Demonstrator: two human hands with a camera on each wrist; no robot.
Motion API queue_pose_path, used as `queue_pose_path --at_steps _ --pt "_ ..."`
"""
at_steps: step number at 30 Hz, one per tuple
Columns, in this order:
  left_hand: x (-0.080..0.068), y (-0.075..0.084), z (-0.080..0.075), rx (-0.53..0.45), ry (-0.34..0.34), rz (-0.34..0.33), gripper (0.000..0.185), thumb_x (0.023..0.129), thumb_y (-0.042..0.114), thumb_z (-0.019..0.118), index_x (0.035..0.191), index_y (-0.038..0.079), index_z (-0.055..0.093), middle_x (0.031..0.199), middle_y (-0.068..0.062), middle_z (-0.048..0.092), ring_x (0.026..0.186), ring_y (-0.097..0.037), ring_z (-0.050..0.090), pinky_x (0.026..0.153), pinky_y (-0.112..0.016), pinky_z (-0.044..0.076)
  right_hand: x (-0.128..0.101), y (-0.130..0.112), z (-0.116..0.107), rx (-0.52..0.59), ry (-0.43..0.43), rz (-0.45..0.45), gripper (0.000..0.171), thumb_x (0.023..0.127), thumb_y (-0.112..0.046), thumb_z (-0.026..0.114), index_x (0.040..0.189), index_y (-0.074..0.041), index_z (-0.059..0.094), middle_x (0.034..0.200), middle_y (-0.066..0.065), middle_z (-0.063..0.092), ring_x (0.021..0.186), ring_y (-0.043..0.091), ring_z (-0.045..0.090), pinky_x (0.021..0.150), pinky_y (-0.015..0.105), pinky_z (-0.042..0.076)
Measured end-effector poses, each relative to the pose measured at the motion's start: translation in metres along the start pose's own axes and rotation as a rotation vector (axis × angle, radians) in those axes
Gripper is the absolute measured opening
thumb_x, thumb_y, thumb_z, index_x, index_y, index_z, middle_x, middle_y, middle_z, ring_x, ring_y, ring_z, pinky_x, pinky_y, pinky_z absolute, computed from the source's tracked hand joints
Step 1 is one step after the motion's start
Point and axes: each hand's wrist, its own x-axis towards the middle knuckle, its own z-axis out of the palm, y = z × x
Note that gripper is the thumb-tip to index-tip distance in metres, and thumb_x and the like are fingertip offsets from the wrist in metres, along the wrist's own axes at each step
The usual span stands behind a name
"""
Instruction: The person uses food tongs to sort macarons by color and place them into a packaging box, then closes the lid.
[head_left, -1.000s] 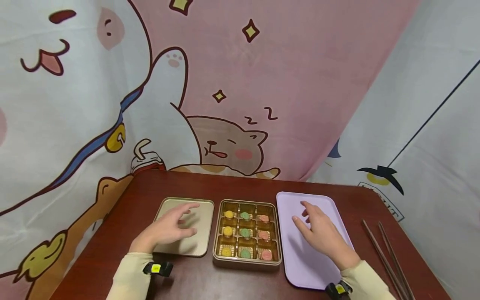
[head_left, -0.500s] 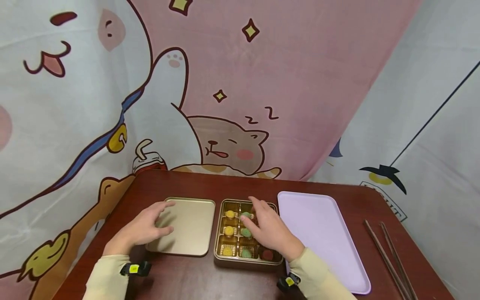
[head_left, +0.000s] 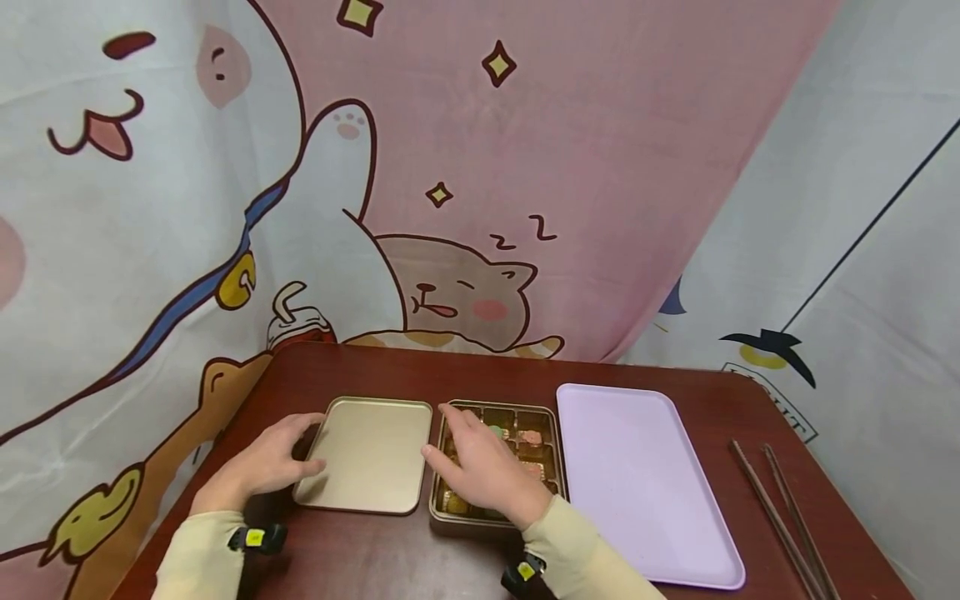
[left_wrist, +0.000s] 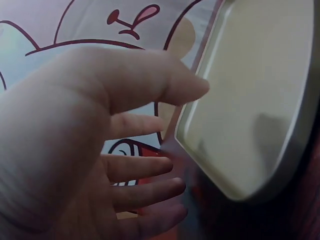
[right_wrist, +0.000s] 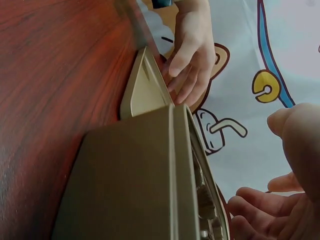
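A shallow gold tin lid lies on the table with its raised rim up. My left hand hovers at the lid's left edge, fingers spread and holding nothing; in the left wrist view the thumb overlaps the lid's rim. Right of the lid stands a gold tin box with a divided gold insert holding small yellow, green and pink pieces. Above this box my right hand reaches leftward, its fingers relaxed and nothing between them, hiding much of the insert. In the right wrist view it shows beside the box's top rim.
A lilac tray lies right of the box. Further right are two long thin metal sticks, perhaps tongs or chopsticks. A printed cloth hangs behind the dark red table.
My right hand has moved left from over the lilac tray to over the tin box. My left hand has drawn left from over the lid to its left edge.
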Motion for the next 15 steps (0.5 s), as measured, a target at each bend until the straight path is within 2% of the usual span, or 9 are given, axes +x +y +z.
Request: queue_pose_path --at_steps 4,9,13,15 --pt "0.003 -0.004 0.004 0.003 -0.020 -0.003 0.070 0.086 0.027 0.083 0.145 -0.001 0.056 0.143 -0.026 0.058 0.127 -0.045 0.058 0.103 -0.066 0.051 0.001 -0.004 0.003 -0.005 -0.005 0.003 0.071 0.106 -0.049 0.056 0.159 -0.004 0.041 0.154 0.020 0.053 0.139 0.033 0.055 0.113 0.050 0.050" --pt "0.008 -0.008 0.010 0.065 -0.020 0.028 0.058 0.089 0.026 0.082 0.140 0.004 0.065 0.134 -0.024 0.061 0.121 -0.043 0.060 0.099 -0.064 0.054 0.000 -0.005 0.004 0.003 -0.013 0.005 0.072 0.106 -0.048 0.057 0.161 -0.005 0.039 0.157 0.018 0.050 0.142 0.034 0.051 0.116 0.051 0.047" --pt "0.013 -0.010 0.017 0.113 -0.005 0.036 0.057 0.091 0.028 0.082 0.138 -0.001 0.067 0.124 -0.019 0.059 0.104 -0.031 0.063 0.087 -0.050 0.059 0.000 -0.004 0.004 0.005 -0.008 -0.002 0.072 0.106 -0.049 0.057 0.161 -0.005 0.038 0.158 0.018 0.050 0.142 0.033 0.051 0.116 0.051 0.047" --pt "0.015 -0.012 0.020 0.129 0.007 0.034 0.055 0.093 0.027 0.081 0.137 -0.003 0.067 0.116 -0.014 0.059 0.095 -0.023 0.060 0.078 -0.040 0.057 0.000 -0.004 0.004 0.003 -0.006 -0.004 0.072 0.106 -0.048 0.057 0.161 -0.005 0.038 0.158 0.018 0.050 0.142 0.033 0.052 0.116 0.051 0.047"
